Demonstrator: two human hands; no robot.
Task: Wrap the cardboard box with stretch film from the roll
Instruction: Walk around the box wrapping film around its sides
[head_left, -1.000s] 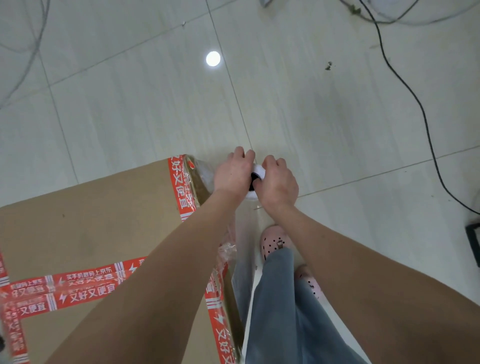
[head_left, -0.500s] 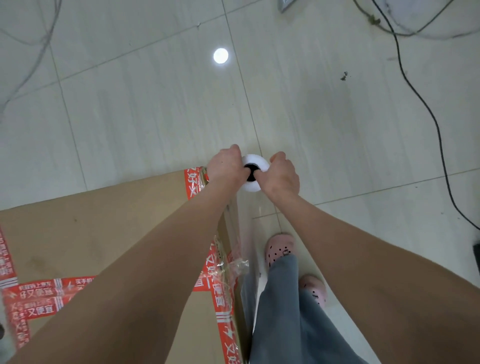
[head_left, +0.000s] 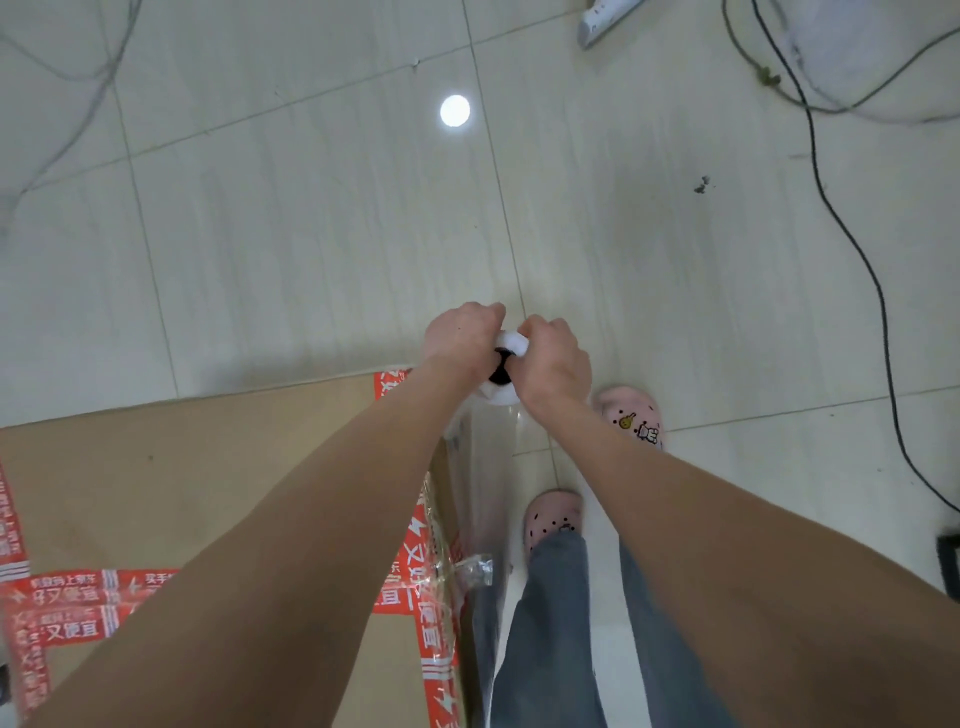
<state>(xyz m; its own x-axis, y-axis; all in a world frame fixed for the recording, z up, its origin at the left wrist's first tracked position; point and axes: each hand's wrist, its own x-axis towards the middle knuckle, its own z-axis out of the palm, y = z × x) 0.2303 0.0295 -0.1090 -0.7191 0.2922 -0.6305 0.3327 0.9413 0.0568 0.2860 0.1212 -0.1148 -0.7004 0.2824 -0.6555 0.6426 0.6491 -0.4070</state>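
Cardboard box (head_left: 182, 493): large and brown, top face up, sealed with red printed tape (head_left: 67, 613); fills the lower left.
Roll (head_left: 506, 397): white end with a dark core hole, upright just off the box's far right corner, gripped by left hand (head_left: 460, 340) and right hand (head_left: 553, 361).
Stretch film (head_left: 488, 467): clear and glossy, running from the roll along the box's right side.

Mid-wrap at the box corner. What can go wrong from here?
1. Left hand and right hand grip the roll only at its top end; it may tilt and lay the film skewed.
2. Film is bunched at the box edge; it may tear there.
3. A cable lies on the floor ahead: a trip risk walking round.
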